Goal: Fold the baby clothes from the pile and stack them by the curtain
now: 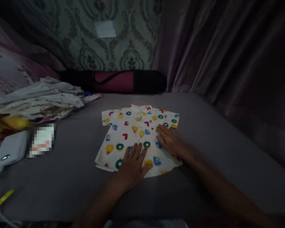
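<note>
A small white short-sleeved shirt (133, 128) with red, blue, green and yellow prints lies spread out, collar toward the wall. My left hand (133, 164) rests flat on its lower middle, fingers stretched out. On the right side of the shirt's front lies my right hand (169, 141), its fingers extended over the cloth. Neither hand grips anything. Parts of the print are hidden under both hands.
The shirt lies on a grey sheet (71, 177). At the left are a pile of clothes (45, 98), a white device (10, 150) with a cable, a blurred-out item (42, 141) and a yellow strip (2, 200). A black and pink bag (116, 81) lies along the wall; curtains (192, 47) hang right.
</note>
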Demonstrator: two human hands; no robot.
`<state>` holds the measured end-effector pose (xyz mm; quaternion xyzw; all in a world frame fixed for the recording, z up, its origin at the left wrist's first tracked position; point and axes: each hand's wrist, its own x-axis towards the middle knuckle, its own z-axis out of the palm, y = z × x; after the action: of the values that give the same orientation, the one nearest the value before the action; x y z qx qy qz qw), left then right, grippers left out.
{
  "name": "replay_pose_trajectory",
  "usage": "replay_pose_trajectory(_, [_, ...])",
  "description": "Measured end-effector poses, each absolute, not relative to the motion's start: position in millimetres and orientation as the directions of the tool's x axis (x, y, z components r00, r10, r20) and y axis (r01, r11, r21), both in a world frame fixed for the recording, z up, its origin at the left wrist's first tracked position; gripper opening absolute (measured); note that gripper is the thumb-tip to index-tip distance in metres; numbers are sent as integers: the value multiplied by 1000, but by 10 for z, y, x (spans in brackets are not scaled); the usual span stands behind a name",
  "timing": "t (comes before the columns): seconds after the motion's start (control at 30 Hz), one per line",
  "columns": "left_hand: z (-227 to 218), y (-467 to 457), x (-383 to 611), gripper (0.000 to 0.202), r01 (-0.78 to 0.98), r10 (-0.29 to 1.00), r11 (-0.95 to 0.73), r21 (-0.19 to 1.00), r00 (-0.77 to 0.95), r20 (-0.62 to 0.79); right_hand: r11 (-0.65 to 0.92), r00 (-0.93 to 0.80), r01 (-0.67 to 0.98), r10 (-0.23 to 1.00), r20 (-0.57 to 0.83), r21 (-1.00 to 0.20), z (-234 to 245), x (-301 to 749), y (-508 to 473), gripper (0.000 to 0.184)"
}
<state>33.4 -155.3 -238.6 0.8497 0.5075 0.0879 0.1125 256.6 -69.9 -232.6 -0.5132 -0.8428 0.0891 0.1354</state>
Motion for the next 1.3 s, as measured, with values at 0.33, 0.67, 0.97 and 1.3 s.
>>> replay_pose_trajectory(0.33, [-2439,-1588,341,68,853,887,-450,262,462,21,617,-626,749,778,45,-243,-2340,2695,-1225,54])
replay_pose_trajectory(0.67, [-2273,-1614,205,66,808,861,-461,368,507,-33,614,-659,729,749,-68,-301,-2033,2825,-1853,60])
replay_pose_trajectory(0.97, [-2417,-1325,-669,66,968,976,-211,139,216,-25,447,-515,774,857,-35,-448,-1788,2785,-1473,40])
replay_pose_trajectory(1.3, [-2815,-1394,-1088,61,926,926,-377,12,377,28,523,-545,813,839,-15,-257,-2312,2763,-1258,56])
